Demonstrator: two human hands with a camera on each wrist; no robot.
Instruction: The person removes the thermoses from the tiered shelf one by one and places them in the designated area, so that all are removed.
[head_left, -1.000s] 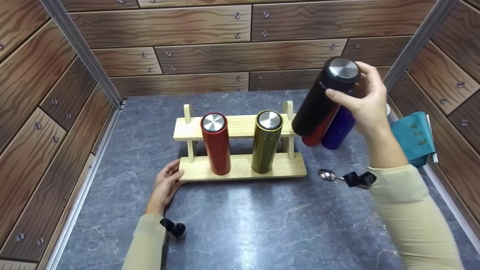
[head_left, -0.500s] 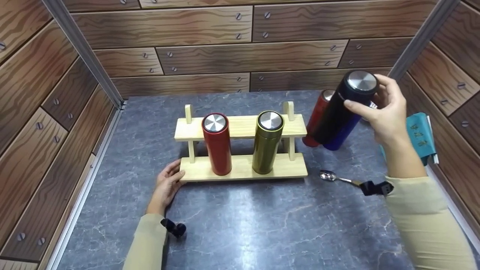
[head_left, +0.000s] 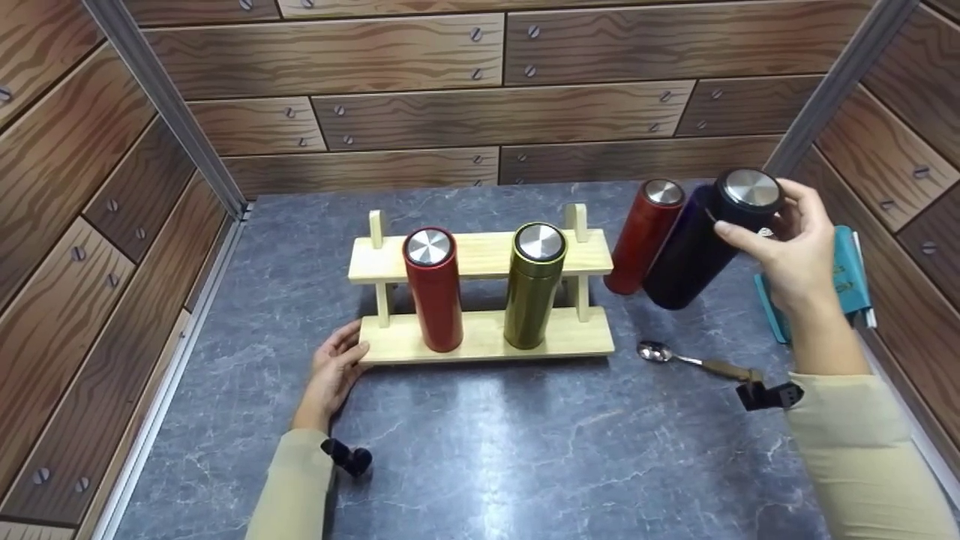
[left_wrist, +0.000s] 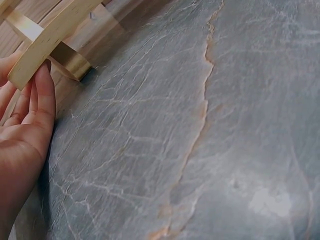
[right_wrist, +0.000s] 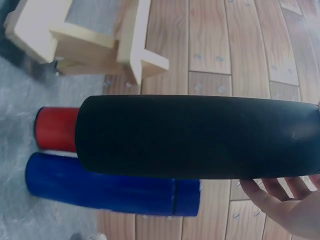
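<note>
Right of the wooden rack (head_left: 484,255), the right hand (head_left: 804,259) grips a near-upright black flask (head_left: 701,247) up top; the left hand (head_left: 334,369) holds the rack's left end.

Left arm (head_left: 289,484): sleeved, reaching forward from the lower edge of the head view.
Left wrist (head_left: 312,412): bare, close to straight.
Left hand (head_left: 335,373): thumb and fingers opposed in a pinching grip.
Right arm (head_left: 862,450): sleeved, angling up and inward from the lower right.
Right wrist (head_left: 829,341): bare.
Right hand (head_left: 801,259): farther forward, gripping, thumb stretched inward, fingers curled on the far side.
Spacing: hands well apart.
</note>
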